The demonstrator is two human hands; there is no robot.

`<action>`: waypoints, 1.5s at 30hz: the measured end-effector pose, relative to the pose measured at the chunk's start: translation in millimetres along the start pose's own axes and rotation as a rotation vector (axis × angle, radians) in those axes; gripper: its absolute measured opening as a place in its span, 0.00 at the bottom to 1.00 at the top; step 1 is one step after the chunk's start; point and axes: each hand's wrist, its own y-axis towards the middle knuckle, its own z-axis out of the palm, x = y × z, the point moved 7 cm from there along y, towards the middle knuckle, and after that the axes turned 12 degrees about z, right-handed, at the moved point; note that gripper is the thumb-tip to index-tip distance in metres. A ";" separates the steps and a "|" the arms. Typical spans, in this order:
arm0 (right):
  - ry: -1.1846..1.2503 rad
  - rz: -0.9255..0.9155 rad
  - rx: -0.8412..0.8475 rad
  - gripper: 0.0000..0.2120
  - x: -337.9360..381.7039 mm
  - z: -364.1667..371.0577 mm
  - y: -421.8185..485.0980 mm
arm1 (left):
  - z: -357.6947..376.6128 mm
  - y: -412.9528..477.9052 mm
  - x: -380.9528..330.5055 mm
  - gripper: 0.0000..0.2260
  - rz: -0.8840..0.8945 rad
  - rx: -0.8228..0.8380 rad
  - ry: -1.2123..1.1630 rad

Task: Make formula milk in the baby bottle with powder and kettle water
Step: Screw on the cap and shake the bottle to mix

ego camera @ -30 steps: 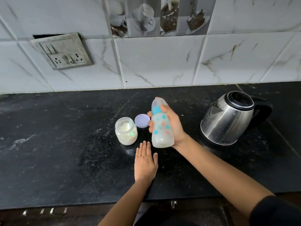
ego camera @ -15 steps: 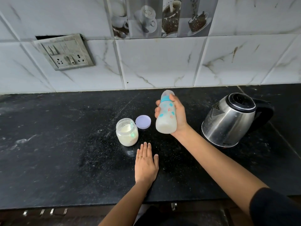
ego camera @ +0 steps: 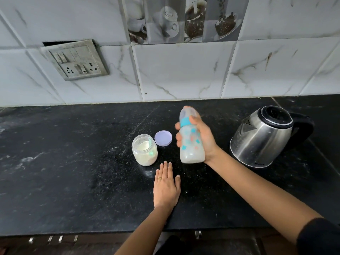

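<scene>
Head view: the right hand (ego camera: 205,139) grips the capped baby bottle (ego camera: 191,144) at the centre of the frame.
The bottle is nearly upright with milky liquid in its lower part. The palm lies along its right side, the fingers (ego camera: 178,141) curl round onto its left, and the thumb rests by the blue collar. The left hand (ego camera: 165,189) lies flat on the black countertop (ego camera: 73,162) just below, fingers straight, holding nothing. The open powder jar (ego camera: 145,150) and its lilac lid (ego camera: 163,138) sit to the left of the bottle, and the steel kettle (ego camera: 263,137) stands at the right.
</scene>
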 end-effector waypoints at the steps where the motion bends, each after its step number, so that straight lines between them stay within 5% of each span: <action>1: 0.049 -0.025 0.003 0.28 9.6 -2.5 3.8 | 0.4 -0.2 -0.2 0.33 0.000 0.003 0.000; 7: 0.045 0.021 0.015 0.31 -2.3 -2.1 4.0 | 0.6 -0.2 -0.4 0.34 -0.005 0.019 0.007; 10: 0.065 -0.016 0.027 0.24 7.7 -0.3 3.9 | 0.7 -0.1 -0.2 0.34 0.000 0.021 0.011; 14: 0.114 -0.002 0.047 0.35 16.8 1.4 5.2 | 0.8 0.0 -0.4 0.33 -0.001 0.010 0.011; 19: 0.034 -0.007 0.060 0.35 10.2 -1.7 0.9 | 3.2 0.6 0.5 0.33 0.002 0.025 0.022; 22: 0.132 -0.019 -0.013 0.27 20.0 -9.1 0.5 | 4.5 0.8 1.6 0.31 -0.004 0.018 0.021; 26: -0.054 0.021 -0.004 0.20 -14.1 -3.8 -13.0 | 4.4 0.5 0.5 0.32 -0.005 0.015 0.010; 29: 0.101 -0.027 -0.037 0.25 5.3 -7.8 -1.1 | 4.1 1.4 -0.1 0.32 -0.002 0.011 0.011; 32: 0.128 0.001 -0.087 0.16 5.7 -11.2 2.9 | 4.5 0.4 0.1 0.31 -0.002 0.013 0.026; 35: -0.008 0.067 -0.039 0.24 -19.8 -4.4 -3.5 | 3.8 0.4 -0.3 0.31 -0.003 0.007 0.028; 39: 0.170 -0.053 -0.045 0.19 20.4 -12.4 8.0 | 4.8 1.8 -0.6 0.31 -0.002 0.012 0.036; 43: 0.054 -0.002 0.010 0.32 2.0 -11.1 5.9 | 5.3 1.1 -0.6 0.32 0.002 0.025 0.046; 45: 0.031 -0.015 -0.008 0.28 1.5 -10.0 2.5 | 4.5 0.9 -0.9 0.32 0.005 0.020 0.045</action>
